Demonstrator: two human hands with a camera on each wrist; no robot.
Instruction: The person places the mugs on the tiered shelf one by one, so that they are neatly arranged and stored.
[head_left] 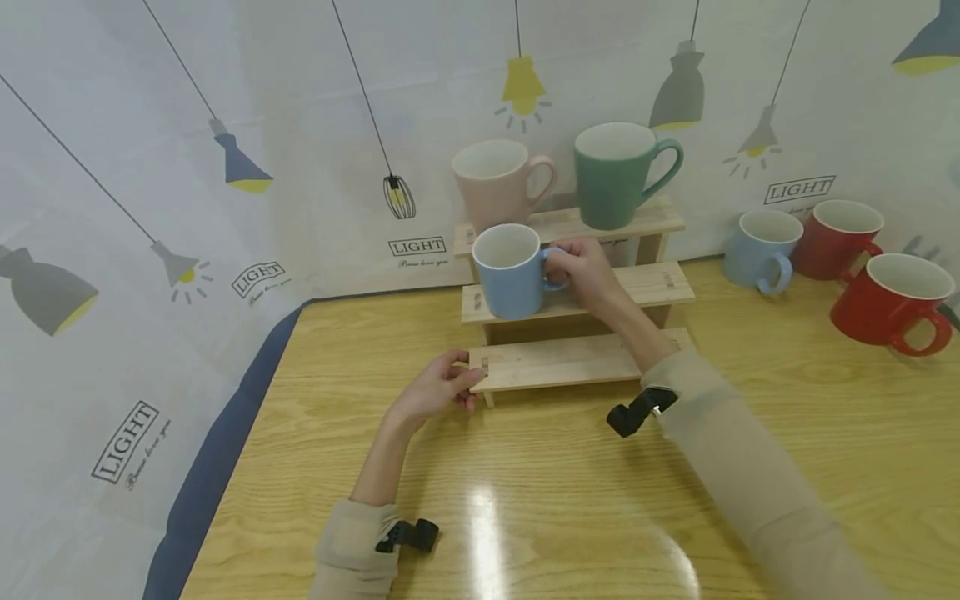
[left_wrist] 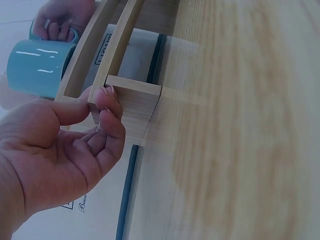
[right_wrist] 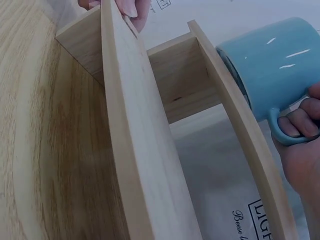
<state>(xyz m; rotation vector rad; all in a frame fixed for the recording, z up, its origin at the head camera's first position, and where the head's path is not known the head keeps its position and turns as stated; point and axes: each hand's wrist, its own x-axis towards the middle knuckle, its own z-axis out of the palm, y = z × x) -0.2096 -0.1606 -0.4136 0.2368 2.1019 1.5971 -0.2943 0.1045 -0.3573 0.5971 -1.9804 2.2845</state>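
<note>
My right hand [head_left: 588, 271] grips the handle of a light blue mug [head_left: 508, 279], which is upright at the left end of the middle step of a three-step wooden stand [head_left: 562, 364]. In the right wrist view the base of the blue mug [right_wrist: 272, 65] is right at that step's board. The fingers and thumb of my left hand [head_left: 437, 387] pinch the left end of the lowest step; the left wrist view shows the left hand [left_wrist: 65, 145] at the board's corner. On the top step stand a pink mug [head_left: 491, 187] and a green mug [head_left: 611, 179], handles to the right.
To the right on the wooden table [head_left: 360, 333] are another light blue mug [head_left: 759, 250], a red mug [head_left: 832, 242] behind and a second red mug [head_left: 873, 304] nearer. A white cloth [head_left: 315, 208] printed with lamps hangs behind the table.
</note>
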